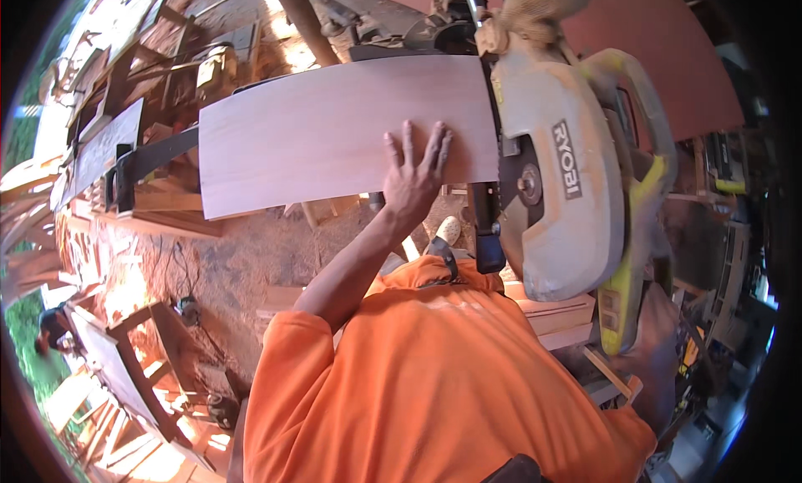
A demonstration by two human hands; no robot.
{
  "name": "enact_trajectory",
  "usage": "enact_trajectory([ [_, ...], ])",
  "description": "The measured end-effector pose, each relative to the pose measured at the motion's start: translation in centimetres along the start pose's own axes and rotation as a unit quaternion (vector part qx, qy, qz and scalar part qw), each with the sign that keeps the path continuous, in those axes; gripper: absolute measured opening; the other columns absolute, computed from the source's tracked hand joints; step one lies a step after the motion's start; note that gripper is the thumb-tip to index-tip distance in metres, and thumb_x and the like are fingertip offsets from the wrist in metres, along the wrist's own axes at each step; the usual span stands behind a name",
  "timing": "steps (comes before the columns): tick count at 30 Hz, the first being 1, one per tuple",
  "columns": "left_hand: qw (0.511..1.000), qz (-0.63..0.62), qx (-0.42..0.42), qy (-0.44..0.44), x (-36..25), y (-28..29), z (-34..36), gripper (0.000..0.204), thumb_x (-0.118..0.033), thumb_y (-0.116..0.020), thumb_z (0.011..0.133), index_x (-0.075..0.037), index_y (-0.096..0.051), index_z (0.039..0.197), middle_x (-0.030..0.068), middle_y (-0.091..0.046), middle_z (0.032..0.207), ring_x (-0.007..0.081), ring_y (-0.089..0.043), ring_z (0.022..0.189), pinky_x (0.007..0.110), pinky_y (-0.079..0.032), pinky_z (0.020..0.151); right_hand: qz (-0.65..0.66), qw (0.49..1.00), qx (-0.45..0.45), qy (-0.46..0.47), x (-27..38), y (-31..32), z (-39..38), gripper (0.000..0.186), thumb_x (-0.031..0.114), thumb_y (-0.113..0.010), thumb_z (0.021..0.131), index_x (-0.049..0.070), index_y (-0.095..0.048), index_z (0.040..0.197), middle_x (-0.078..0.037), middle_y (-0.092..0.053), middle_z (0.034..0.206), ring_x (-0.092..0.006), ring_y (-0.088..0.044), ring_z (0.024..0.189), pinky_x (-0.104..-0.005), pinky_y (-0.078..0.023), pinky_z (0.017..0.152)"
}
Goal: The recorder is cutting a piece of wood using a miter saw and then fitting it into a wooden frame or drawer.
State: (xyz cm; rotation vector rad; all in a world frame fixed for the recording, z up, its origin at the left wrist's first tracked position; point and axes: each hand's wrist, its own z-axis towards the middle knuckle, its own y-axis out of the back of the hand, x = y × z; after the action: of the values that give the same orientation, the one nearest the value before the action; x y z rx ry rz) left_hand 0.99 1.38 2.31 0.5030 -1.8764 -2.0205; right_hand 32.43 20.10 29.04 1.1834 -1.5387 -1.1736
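Note:
A wide, pale wooden board lies across the mitre saw's support, its right end right up against the blade. My left hand rests flat on the board's near half, fingers spread, some way left of the blade. The dusty grey and yellow-green mitre saw stands on the right, and its round blade shows partly under the guard. My right forearm rises toward the saw's yellow-green handle. The handle and shadow hide the fingers of my right hand, so its grip cannot be made out.
A black support arm reaches out left of the board. Wooden frames and offcuts crowd the left side. Stacked boards lie below the saw. Another person is at the far left. A reddish panel stands behind the saw.

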Motion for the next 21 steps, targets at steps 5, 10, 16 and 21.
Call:
enact_trajectory([
  [5,0.998,-0.028,-0.046,0.020,-0.5,-1.2,-0.1,0.081,-0.011,-0.060,0.079,-0.005,-0.022,0.150,0.0108,-0.014,0.158,0.0555,-0.020,0.136,0.076,-0.020,0.102,0.029,0.999,-0.015,0.006,1.5,0.8,1.9,0.069,0.038,-0.070,0.060,-0.013,-0.053,0.103,-0.031,-0.053,0.094,-0.0485,-0.054,0.085,-0.0519,-0.044,0.075],
  [10,0.998,-0.013,-0.053,0.022,-1.0,-1.2,-0.1,0.080,-0.011,-0.060,0.079,-0.004,-0.023,0.150,0.0122,-0.017,0.157,0.0540,-0.021,0.136,0.076,-0.020,0.102,0.065,0.997,-0.045,0.024,1.1,0.8,2.1,0.056,0.022,-0.068,0.060,-0.006,-0.055,0.107,-0.024,-0.052,0.089,-0.0444,-0.054,0.079,-0.0495,-0.042,0.066],
  [16,1.000,-0.011,-0.026,0.001,-0.8,-0.5,0.2,0.087,-0.010,-0.064,0.076,-0.006,-0.020,0.151,0.0119,-0.015,0.158,0.0534,-0.022,0.136,0.075,-0.021,0.103,0.022,0.996,-0.082,0.040,0.8,0.4,1.0,0.057,0.021,-0.068,0.060,-0.006,-0.055,0.108,-0.025,-0.053,0.090,-0.0449,-0.054,0.077,-0.0494,-0.043,0.067],
  [21,0.998,0.000,-0.034,0.048,-0.1,-0.8,-0.6,0.085,-0.004,-0.060,0.077,-0.010,-0.020,0.152,0.0050,-0.015,0.159,0.0500,-0.021,0.138,0.073,-0.020,0.105,0.038,0.998,0.013,-0.054,-0.1,-0.7,0.5,0.081,0.052,-0.067,0.068,-0.019,-0.050,0.104,-0.039,-0.054,0.102,-0.0516,-0.056,0.091,-0.0532,-0.047,0.083],
])
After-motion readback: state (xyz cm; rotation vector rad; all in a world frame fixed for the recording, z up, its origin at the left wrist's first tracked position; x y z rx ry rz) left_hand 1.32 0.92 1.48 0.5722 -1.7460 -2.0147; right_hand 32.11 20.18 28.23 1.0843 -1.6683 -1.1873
